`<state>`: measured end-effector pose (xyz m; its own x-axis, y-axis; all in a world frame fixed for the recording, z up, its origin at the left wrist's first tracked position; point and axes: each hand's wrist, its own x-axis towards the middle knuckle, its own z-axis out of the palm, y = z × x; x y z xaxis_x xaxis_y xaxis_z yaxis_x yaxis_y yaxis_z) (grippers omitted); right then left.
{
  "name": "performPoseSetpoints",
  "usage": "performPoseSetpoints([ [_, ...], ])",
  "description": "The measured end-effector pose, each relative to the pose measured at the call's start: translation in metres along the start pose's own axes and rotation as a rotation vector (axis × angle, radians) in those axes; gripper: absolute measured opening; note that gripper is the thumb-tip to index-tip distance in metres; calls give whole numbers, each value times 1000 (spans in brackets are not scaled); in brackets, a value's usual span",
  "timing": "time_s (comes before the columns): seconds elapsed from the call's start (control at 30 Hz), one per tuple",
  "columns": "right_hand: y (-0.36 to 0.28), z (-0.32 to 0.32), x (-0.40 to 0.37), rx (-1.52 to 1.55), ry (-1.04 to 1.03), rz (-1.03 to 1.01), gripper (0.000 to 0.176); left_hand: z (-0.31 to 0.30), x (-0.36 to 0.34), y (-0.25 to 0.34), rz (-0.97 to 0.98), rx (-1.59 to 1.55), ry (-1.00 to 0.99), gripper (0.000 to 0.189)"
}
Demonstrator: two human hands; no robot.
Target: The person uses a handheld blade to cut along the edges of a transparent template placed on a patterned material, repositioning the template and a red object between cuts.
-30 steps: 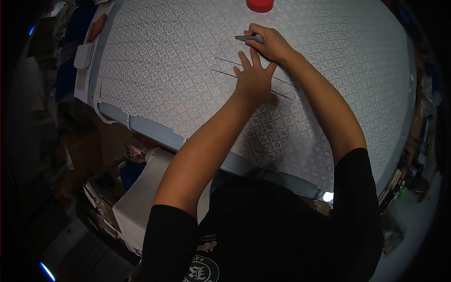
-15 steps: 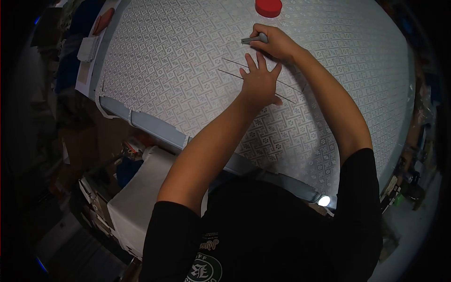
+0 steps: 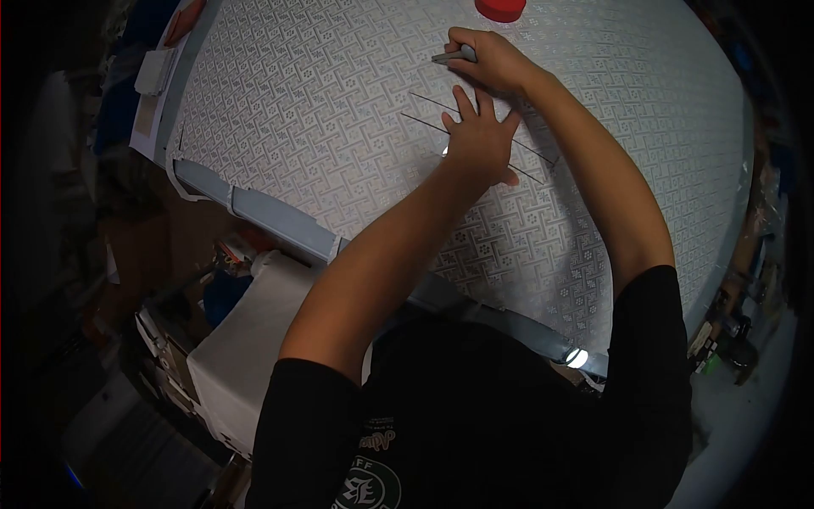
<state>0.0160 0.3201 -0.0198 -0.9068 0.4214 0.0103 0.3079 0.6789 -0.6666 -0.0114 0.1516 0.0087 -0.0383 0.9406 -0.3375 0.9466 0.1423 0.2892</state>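
Pale patterned fabric (image 3: 297,102) covers the wide surface in front of me. My left hand (image 3: 481,136) lies on it with fingers spread, across two thin dark parallel lines (image 3: 426,121). Just beyond it, my right hand (image 3: 487,61) is closed around a small grey tool (image 3: 456,56), whose narrow end points left, close to the fabric. Whether the tool touches the fabric cannot be made out. Past the right hand, at the top edge of the view, sits a round red object (image 3: 500,8).
A grey padded edge (image 3: 288,219) runs along the near side of the surface. White items (image 3: 156,73) and a reddish object (image 3: 183,24) lie at its left edge. Below left is a white cloth-covered thing (image 3: 246,348). Cluttered items stand at the far right.
The view has shifted slightly, so the red object appears farther right and higher. My right hand and its tool sit slightly farther from my left hand, which remains spread.
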Motion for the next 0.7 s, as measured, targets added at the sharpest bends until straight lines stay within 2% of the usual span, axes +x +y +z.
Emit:
performPoseSetpoints([
  [0.17,13,35,3,183,233,-48,22,3,1,-2,7,10,6,104],
  [0.57,-6,32,-1,181,215,56,22,10,1,-8,39,19,33,106],
  [0.7,-16,10,-33,254,354,127,23,5,1,-5,27,50,24,112],
])
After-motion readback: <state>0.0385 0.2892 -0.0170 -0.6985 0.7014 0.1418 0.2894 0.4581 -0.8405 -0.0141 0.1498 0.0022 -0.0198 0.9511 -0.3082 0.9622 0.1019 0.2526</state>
